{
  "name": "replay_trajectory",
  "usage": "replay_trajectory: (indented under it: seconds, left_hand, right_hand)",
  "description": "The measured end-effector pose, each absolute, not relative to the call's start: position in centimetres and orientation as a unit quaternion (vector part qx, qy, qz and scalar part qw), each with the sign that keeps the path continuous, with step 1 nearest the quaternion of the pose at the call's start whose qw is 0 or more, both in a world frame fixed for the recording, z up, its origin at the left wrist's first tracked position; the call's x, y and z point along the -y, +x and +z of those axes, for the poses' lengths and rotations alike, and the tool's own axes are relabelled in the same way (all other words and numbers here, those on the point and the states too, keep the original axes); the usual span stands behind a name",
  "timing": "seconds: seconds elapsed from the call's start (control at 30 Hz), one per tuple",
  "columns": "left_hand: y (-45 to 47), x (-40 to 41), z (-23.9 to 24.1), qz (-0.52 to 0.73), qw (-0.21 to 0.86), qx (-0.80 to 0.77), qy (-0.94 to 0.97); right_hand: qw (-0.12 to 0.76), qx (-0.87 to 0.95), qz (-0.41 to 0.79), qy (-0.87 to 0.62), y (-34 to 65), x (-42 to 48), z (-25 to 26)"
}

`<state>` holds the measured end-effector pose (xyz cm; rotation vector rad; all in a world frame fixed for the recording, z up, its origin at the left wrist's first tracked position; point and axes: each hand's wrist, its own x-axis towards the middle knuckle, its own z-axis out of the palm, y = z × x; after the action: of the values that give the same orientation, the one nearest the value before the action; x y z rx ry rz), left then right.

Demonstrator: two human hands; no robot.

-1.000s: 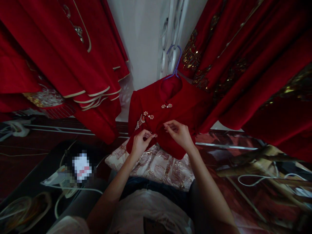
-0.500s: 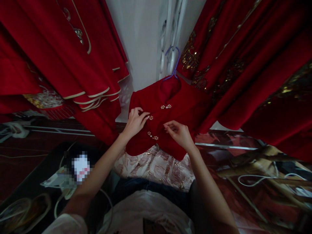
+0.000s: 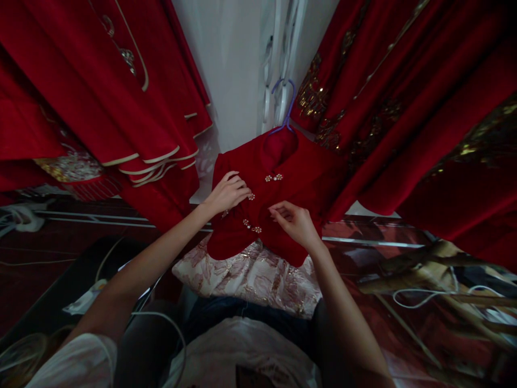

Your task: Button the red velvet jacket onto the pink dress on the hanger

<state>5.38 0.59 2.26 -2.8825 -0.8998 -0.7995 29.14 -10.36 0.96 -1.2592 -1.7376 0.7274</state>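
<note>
A small red jacket point(image 3: 313, 183) on a purple hanger point(image 3: 288, 110) hangs in front of me, its lower edge over my lap. Beaded flower clasps run down its front: an upper clasp point(image 3: 273, 178), a middle clasp point(image 3: 251, 196) and a lower clasp point(image 3: 252, 227). My left hand point(image 3: 229, 193) lies palm down on the left front panel, fingers extended, fingertips beside the middle clasp; its thumb is hidden. Over the other side of the front, my right hand point(image 3: 297, 222) is closed in a pinch. Whatever it holds is too small to make out.
Red garments with pale piping point(image 3: 153, 124) hang at left, and others with gold sequins point(image 3: 315, 91) at right. A patterned pale cushion or cloth point(image 3: 250, 275) lies across my lap. Wooden sticks and a white cord point(image 3: 416, 299) are at lower right; a dark surface point(image 3: 48, 302) is at left.
My left hand has turned palm down, its fingers moving from a pinch at the middle clasp to lying on the cloth, and its elbow has swung out left. The right hand stays pinched.
</note>
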Motion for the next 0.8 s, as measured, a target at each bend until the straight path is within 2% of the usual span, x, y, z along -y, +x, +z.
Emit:
replay_trajectory:
  seconds: [0.23, 0.5, 0.8]
  left_hand:
    - [10.5, -0.5, 4.2, -0.293, 0.085, 0.33, -0.894]
    - [14.6, -1.6, 4.2, -0.291, 0.135, 0.356, -0.878]
    - [13.8, -1.0, 4.6, -0.309, 0.089, 0.316, -0.892]
  right_hand:
    - [0.414, 0.703, 0.283, -0.503, 29.0, 10.5, 1.3]
    - [0.418, 0.697, 0.292, -0.505, 29.4, 10.4, 1.2]
    - [0.414, 0.703, 0.287, -0.503, 29.2, 10.6, 1.4]
